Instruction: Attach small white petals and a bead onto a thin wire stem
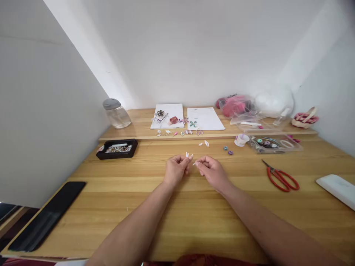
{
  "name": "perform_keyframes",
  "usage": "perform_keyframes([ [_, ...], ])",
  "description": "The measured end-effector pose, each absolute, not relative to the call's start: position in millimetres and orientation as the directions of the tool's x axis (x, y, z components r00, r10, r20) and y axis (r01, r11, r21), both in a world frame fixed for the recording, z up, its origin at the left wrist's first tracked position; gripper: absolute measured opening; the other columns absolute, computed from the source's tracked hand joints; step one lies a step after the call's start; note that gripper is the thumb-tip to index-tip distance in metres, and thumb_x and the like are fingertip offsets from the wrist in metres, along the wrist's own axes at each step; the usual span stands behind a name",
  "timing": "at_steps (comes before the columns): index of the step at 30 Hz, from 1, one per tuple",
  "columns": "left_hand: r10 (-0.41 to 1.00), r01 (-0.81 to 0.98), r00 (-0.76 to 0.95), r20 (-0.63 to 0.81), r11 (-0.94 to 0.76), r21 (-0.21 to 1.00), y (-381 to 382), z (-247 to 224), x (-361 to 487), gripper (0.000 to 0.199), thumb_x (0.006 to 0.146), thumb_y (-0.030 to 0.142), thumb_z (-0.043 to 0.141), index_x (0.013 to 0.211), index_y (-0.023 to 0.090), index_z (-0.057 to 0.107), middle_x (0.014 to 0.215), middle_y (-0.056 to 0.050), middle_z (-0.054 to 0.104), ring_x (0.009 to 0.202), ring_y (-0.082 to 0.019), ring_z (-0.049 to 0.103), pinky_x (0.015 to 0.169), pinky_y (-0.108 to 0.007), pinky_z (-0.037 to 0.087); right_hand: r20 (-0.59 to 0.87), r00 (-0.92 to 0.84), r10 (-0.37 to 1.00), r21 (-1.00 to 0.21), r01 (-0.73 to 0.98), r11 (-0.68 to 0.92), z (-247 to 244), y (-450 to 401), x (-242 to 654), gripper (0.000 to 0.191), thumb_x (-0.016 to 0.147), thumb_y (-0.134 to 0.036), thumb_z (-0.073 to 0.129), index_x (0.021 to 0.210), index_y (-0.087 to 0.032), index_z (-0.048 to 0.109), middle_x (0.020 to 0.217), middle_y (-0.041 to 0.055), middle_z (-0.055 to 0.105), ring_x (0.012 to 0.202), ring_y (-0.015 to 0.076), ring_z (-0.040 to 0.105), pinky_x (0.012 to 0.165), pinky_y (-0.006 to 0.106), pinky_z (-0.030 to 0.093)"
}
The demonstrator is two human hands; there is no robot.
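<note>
Above the wooden bench (172, 214), the left hand (177, 168) pinches small white petals (187, 154) upright; the right hand (210, 170), close beside it, has thumb and forefinger together on a tiny pale piece (194, 164). Red-handled pliers (280, 177) lie well to the right.

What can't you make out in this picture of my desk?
All in the head view:
- White pieces in the left hand: lower parts hidden by the fingers.
- Small sliver at the right hand: too small to identify.
- Marks on the right-hand paper: too small to read.
- White object: cut off by the right edge.
</note>
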State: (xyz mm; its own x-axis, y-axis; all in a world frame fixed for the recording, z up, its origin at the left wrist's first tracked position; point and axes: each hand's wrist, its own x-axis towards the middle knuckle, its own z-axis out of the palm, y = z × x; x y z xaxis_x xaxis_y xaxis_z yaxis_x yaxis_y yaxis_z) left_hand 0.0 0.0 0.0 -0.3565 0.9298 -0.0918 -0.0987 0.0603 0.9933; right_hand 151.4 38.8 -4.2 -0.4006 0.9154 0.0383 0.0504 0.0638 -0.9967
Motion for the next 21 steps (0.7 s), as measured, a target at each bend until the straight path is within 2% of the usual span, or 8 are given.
perform_keyframes([
  [2, 0.923, -0.050, -0.379, -0.064, 0.049, 0.998, 0.2, 0.3, -3.5, 0.054, 0.078, 0.064, 0.066, 0.054, 0.016, 0.058, 0.040, 0.003, 0.047, 0.034, -0.007, 0.039, 0.039, -0.021, 0.030, 0.027, -0.393, 0.919, -0.998, 0.041, 0.047, -4.5, 39.4, 151.0, 0.028, 0.080, -0.047, 0.067, 0.079, -0.020, 0.057, 0.053, -0.0061, 0.050, 0.047, 0.0095, 0.039, 0.047, 0.023, 0.028],
  [4, 0.924, -0.064, -0.380, -0.044, 0.021, 0.998, 0.6, 0.1, -6.6, 0.053, 0.082, 0.063, 0.061, 0.061, 0.015, 0.065, 0.047, -0.001, 0.056, 0.039, -0.008, 0.045, 0.040, -0.020, 0.033, 0.018, -0.387, 0.922, -0.999, 0.027, 0.030, -4.1, 39.6, 150.9, 0.029, 0.079, -0.047, 0.068, 0.079, -0.020, 0.058, 0.052, -0.0062, 0.049, 0.047, 0.0093, 0.039, 0.047, 0.023, 0.027],
  [6, 0.935, -0.120, -0.353, -0.026, -0.018, 0.993, 0.9, 0.0, -8.1, 0.042, 0.079, 0.054, 0.068, 0.094, 0.015, 0.073, 0.074, -0.005, 0.072, 0.054, -0.011, 0.059, 0.041, -0.018, 0.037, 0.011, -0.376, 0.926, -1.000, 0.010, 0.016, -3.0, 39.2, 151.0, 0.029, 0.079, -0.047, 0.068, 0.079, -0.020, 0.058, 0.053, -0.0064, 0.049, 0.047, 0.0087, 0.038, 0.046, 0.023, 0.026],
  [8, 0.946, -0.170, -0.321, -0.034, -0.022, 0.985, 0.6, 0.4, -8.0, 0.056, 0.075, 0.046, 0.075, 0.122, 0.018, 0.066, 0.099, -0.009, 0.075, 0.073, -0.015, 0.068, 0.040, -0.017, 0.040, 0.002, -0.363, 0.932, -1.000, -0.005, 0.001, -1.5, 38.6, 151.2, 0.030, 0.078, -0.048, 0.069, 0.079, -0.020, 0.058, 0.054, -0.0066, 0.048, 0.046, 0.0081, 0.036, 0.045, 0.023, 0.024],
  [10, 0.951, -0.182, -0.303, -0.065, 0.009, 0.983, -0.2, 1.0, -7.1, 0.056, 0.076, 0.049, 0.074, 0.120, 0.016, 0.067, 0.102, -0.012, 0.075, 0.080, -0.019, 0.071, 0.038, -0.017, 0.039, -0.010, -0.354, 0.935, -1.000, -0.009, -0.014, -0.1, 37.9, 151.5, 0.031, 0.077, -0.049, 0.070, 0.079, -0.021, 0.057, 0.054, -0.0065, 0.048, 0.045, 0.0077, 0.035, 0.044, 0.023, 0.023],
  [15, 0.949, -0.195, -0.293, -0.116, 0.059, 0.979, -1.7, 1.1, -6.4, 0.059, 0.085, 0.065, 0.055, 0.084, 0.009, 0.072, 0.080, -0.016, 0.074, 0.067, -0.020, 0.070, 0.035, -0.018, 0.035, -0.008, -0.346, 0.938, -1.000, -0.013, -0.013, 1.7, 36.9, 151.6, 0.032, 0.076, -0.049, 0.071, 0.078, -0.020, 0.057, 0.054, -0.0060, 0.047, 0.046, 0.0080, 0.036, 0.043, 0.023, 0.023],
  [18, 0.953, -0.241, -0.280, -0.111, 0.042, 0.970, -1.7, 2.2, -6.1, 0.047, 0.083, 0.051, 0.066, 0.110, 0.013, 0.070, 0.096, -0.013, 0.075, 0.077, -0.018, 0.071, 0.041, -0.017, 0.043, -0.015, -0.340, 0.940, -0.999, -0.025, -0.025, 2.4, 36.7, 151.2, 0.031, 0.075, -0.047, 0.072, 0.078, -0.020, 0.057, 0.054, -0.0062, 0.047, 0.047, 0.0078, 0.037, 0.043, 0.022, 0.022],
  [21, 0.949, -0.248, -0.290, -0.122, 0.049, 0.968, -2.3, 5.2, -5.4, 0.055, 0.078, 0.037, 0.075, 0.128, 0.018, 0.062, 0.103, -0.010, 0.074, 0.082, -0.017, 0.071, 0.047, -0.017, 0.048, -0.013, -0.340, 0.940, -0.999, -0.042, -0.029, 3.0, 36.3, 151.1, 0.032, 0.074, -0.047, 0.073, 0.077, -0.020, 0.057, 0.055, -0.0061, 0.047, 0.047, 0.0074, 0.037, 0.042, 0.022, 0.021],
])
